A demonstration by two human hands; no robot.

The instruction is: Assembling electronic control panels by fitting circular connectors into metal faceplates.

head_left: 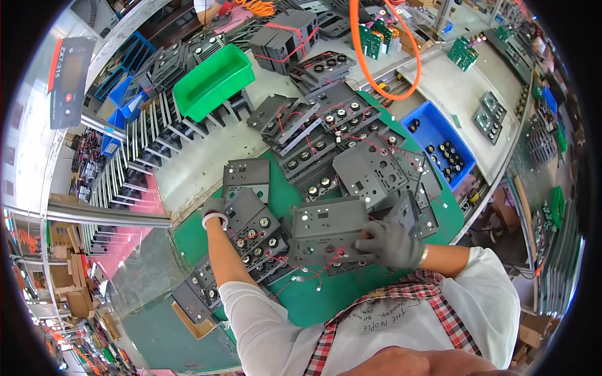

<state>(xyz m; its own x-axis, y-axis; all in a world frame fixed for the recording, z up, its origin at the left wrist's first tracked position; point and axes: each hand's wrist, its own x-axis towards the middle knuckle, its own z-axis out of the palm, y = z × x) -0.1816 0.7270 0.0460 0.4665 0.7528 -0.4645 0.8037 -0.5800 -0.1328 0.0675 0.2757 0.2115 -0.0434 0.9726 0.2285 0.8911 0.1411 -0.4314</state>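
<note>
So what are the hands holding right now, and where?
The right hand grips the grey metal panel at its right end. The left hand rests on the left edge of another grey panel; a firm grip cannot be told.

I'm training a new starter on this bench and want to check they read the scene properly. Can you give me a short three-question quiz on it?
1. True or false: both hands wear grey gloves.
2. Which hand rests on the edge of the grey panel in the middle, the one with round holes and red wires? A) left B) right C) neither
3. What colour is the bin of small round parts at the bench's right edge?

Key
1. True: the left hand and the right hand are both gloved in grey.
2. B: the right hand grips the grey panel; the left hand sits on another panel.
3. Blue: the blue bin; the green bin stands farther back.
</note>
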